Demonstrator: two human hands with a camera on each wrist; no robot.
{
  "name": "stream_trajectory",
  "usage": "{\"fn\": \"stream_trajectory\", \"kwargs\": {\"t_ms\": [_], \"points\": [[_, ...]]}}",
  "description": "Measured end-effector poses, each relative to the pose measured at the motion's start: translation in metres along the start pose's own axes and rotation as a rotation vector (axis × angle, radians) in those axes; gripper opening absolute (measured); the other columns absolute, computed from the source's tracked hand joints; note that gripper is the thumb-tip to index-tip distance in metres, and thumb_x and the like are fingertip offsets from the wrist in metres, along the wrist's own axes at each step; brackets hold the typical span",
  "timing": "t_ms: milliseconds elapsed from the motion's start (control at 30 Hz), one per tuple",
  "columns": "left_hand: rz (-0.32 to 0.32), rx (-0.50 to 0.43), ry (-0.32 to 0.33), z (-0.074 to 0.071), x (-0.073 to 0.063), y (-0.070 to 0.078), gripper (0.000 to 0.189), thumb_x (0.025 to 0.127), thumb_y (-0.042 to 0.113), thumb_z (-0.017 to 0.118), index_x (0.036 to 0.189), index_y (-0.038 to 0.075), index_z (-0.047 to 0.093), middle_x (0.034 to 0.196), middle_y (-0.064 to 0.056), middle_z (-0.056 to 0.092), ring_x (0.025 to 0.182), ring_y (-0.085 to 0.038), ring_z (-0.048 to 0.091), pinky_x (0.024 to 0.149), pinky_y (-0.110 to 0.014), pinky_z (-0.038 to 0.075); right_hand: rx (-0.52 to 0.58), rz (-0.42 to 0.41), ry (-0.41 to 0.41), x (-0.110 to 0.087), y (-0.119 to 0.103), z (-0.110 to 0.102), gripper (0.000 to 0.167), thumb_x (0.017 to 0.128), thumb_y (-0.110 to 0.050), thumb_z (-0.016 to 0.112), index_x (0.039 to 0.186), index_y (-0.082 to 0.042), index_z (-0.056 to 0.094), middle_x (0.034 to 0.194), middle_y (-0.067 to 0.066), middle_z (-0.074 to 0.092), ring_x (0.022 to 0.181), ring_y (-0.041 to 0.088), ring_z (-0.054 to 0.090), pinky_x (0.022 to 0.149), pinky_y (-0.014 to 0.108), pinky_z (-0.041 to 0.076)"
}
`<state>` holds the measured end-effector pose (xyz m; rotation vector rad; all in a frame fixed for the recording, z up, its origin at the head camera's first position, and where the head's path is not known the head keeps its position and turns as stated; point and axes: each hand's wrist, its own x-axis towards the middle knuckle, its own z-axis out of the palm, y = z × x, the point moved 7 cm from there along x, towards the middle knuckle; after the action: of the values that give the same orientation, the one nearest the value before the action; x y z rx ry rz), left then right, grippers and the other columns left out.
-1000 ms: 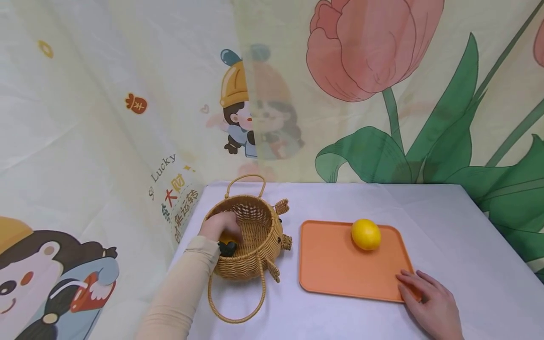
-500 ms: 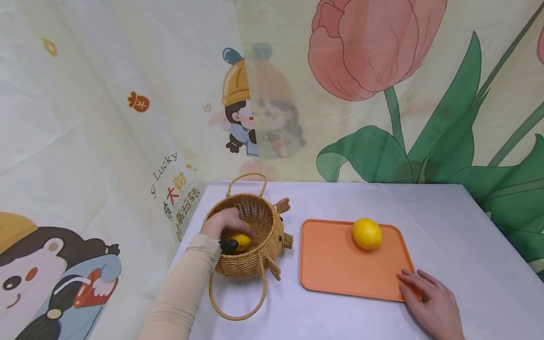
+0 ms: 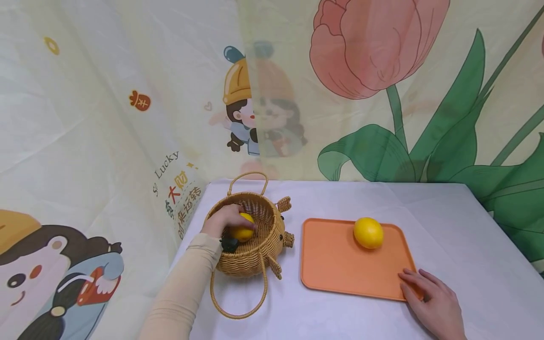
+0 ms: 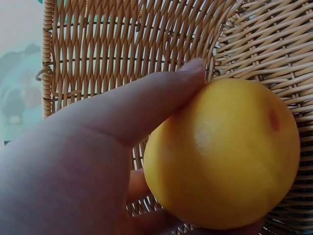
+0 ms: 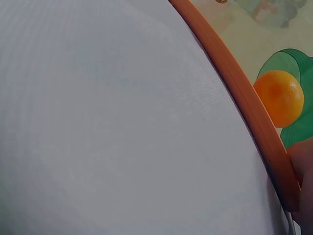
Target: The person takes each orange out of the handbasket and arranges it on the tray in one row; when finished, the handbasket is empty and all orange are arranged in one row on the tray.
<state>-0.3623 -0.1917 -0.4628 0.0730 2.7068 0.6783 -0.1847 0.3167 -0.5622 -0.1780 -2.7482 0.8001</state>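
Inside the wicker basket [image 3: 242, 268], my left hand [image 3: 229, 218] grips a round yellow fruit [image 3: 243, 231]. In the left wrist view the thumb lies along one side of this fruit [image 4: 225, 156], which has a small reddish-brown spot, and the other fingers are partly hidden beneath it. My right hand [image 3: 435, 302] holds the near right corner of the orange tray [image 3: 340, 269], thumb and fingers around its rim. A second yellow fruit [image 3: 368, 233] sits on the tray toward the back. In the right wrist view only the tray rim [image 5: 244, 103] and part of that hand show.
The basket has a pig-face side with a snout [image 3: 288, 239] pointing toward the tray, and two loop handles; the near handle [image 3: 238, 316] lies on the white tablecloth [image 3: 280, 307]. A printed curtain [image 3: 361, 141] hangs behind the table.
My left hand has shifted slightly within the basket and taken hold of the yellow fruit, which shows more under the fingers now. My right hand stays at the tray corner.
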Motion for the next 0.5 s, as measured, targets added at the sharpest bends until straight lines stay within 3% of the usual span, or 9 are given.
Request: {"fn": "stream_trajectory", "kwargs": {"t_ms": [267,500], "points": [[0.033,0.057,-0.026,0.001,0.0,0.002,0.068,0.088,0.056,0.074,0.128,0.003,0.062,0.116,-0.011,0.065,0.105,-0.026,0.059,0.098,-0.045,0.047,0.003,-0.003,-0.001,-0.001,0.0,0.0,0.032,0.092,-0.015,0.075,0.121,0.0,0.073,0.127,0.023,0.066,0.126,0.048,0.043,0.109,0.073,0.02],[0.068,0.002,-0.161,0.012,-0.001,0.004,0.073,0.086,0.057,0.075,0.137,0.007,0.062,0.128,-0.01,0.061,0.114,-0.026,0.055,0.103,-0.046,0.043,0.005,-0.001,0.0,0.0,0.0,-0.001,0.032,0.092,-0.015,0.075,0.121,-0.001,0.073,0.128,0.023,0.066,0.126,0.048,0.044,0.109,0.073,0.02]]}}
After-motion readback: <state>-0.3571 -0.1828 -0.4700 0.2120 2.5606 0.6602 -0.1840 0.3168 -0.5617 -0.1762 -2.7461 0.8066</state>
